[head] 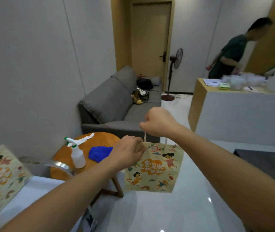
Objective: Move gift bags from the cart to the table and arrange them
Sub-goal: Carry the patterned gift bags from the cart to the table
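Forearms fill the near frame, both reaching forward. Second gift bag (1, 178) stands at near left, apparently on the cart, whose metal rail (58, 164) shows beside it. Round wooden counter (100, 141) sits ahead-left, carrying a spray bottle (76, 154), blue cloth (100, 154) and a white strip. Carried gift bag (153, 166) hangs in the air over the floor, just right of the counter's edge, long axis vertical. Right hand (158, 123) is fisted around the handles from above, taking the weight. Left hand (128, 151) pinches the bag's top-left corner, steadying it. Left hand is nearer the counter; my read is the bag needs to swing left to land there.
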`<state>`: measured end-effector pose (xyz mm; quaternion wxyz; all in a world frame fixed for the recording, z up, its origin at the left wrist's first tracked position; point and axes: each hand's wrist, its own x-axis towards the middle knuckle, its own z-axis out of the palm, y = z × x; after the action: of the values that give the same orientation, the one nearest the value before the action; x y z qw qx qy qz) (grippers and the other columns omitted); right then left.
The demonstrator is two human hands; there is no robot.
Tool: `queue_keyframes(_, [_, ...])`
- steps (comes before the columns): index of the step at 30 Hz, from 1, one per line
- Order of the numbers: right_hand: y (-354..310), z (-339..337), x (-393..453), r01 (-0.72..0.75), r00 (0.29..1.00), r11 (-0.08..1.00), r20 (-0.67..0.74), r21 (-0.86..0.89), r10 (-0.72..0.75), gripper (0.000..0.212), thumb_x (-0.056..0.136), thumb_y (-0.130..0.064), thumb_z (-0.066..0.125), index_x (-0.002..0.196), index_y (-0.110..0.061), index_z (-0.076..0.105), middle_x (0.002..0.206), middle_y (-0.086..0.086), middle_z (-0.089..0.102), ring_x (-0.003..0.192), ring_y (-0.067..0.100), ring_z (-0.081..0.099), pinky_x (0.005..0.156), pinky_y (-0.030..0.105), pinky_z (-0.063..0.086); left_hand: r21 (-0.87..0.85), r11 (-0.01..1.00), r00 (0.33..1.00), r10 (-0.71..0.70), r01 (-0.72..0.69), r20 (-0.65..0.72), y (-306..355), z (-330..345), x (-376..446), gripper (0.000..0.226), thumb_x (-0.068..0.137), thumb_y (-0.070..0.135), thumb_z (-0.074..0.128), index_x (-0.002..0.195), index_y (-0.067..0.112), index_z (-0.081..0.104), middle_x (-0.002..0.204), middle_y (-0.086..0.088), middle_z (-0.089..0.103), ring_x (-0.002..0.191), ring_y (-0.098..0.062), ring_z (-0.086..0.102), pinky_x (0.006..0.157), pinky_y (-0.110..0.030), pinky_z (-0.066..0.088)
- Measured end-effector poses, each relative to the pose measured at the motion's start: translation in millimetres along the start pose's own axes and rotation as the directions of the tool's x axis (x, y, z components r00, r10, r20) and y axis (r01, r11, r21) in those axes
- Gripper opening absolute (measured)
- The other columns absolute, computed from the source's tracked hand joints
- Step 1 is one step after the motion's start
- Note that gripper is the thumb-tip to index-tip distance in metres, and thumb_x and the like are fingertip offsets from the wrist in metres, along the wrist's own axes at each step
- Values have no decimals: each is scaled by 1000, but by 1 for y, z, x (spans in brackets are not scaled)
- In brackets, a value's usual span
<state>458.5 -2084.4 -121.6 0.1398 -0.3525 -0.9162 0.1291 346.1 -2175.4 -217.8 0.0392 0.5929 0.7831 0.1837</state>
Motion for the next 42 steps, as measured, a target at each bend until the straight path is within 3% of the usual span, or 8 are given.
queue_keyframes(3, [76, -23, -51, -116, 991, 983, -54, 141, 124, 33, 90, -34, 63, 63, -14, 60, 61, 5, 58, 61, 21, 59, 53, 37, 50, 23, 994, 993, 107, -108, 46, 79, 39, 20, 23, 99, 50, 50, 100, 30, 60, 91, 11, 59, 89, -9, 54, 80, -35, 53])
queue_keyframes(7, [183, -47, -121, -291, 917, 894, -166, 339, 362, 45, 91, -31, 62, 53, -17, 42, 52, -3, 39, 52, 15, 42, 53, 30, 36, 42, 962, 956, 261, -268, 134, 187, 95, 39, 27, 99, 48, 46, 104, 26, 61, 90, 10, 59, 87, -11, 56, 81, -38, 54])
queue_keyframes(12, [274, -68, -187, -419, 836, 834, -205, 360, 509, 42, 84, -25, 59, 54, -15, 31, 50, -1, 30, 51, 17, 30, 52, 33, 29, -5, 907, 887, 413, -421, 204, 285, 157, 55, 32, 97, 44, 45, 112, 23, 63, 97, 4, 64, 95, -17, 56, 81, -36, 50])
queue_keyframes(21, [437, -107, -317, -710, 497, 561, -262, 426, 828, 41, 83, -20, 59, 51, -16, 35, 52, -2, 37, 51, 16, 37, 50, 31, 32, -259, 646, 544, 754, -718, 368, 494, 288, 76, 26, 93, 41, 47, 102, 27, 67, 93, 9, 69, 84, -11, 63, 75, -38, 57])
queue_keyframes(27, [508, -123, -395, -809, 151, 306, -326, 502, 933, 37, 83, -21, 60, 52, -16, 40, 53, -1, 39, 53, 15, 38, 52, 34, 35, -403, 286, 142, 926, -869, 351, 614, 360, 88, 26, 97, 39, 49, 108, 22, 64, 93, 4, 66, 83, -14, 55, 66, -32, 41])
queue_keyframes(32, [538, -129, -449, -828, -92, 117, -339, 548, 936, 39, 85, -23, 62, 51, -16, 44, 54, -1, 42, 53, 13, 40, 53, 33, 35, -464, 100, -85, 928, -880, 362, 692, 402, 71, 30, 98, 39, 45, 114, 21, 62, 103, 0, 67, 97, -23, 58, 75, -38, 49])
queue_keyframes(36, [560, -130, -490, -830, -214, 9, -333, 558, 918, 41, 84, -22, 62, 49, -16, 41, 52, -1, 41, 52, 13, 39, 51, 29, 29, -496, 6, -195, 916, -868, 351, 736, 428, 45, 31, 100, 40, 45, 119, 20, 60, 108, -3, 66, 101, -25, 59, 74, -36, 47])
queue_keyframes(42, [602, -112, -556, -785, -351, -121, -275, 608, 895, 46, 83, -22, 65, 49, -16, 34, 53, -1, 37, 54, 14, 38, 56, 33, 32, -534, -20, -247, 900, -845, 359, 781, 482, -5, 31, 101, 38, 45, 115, 15, 61, 104, -7, 66, 97, -29, 61, 75, -38, 50])
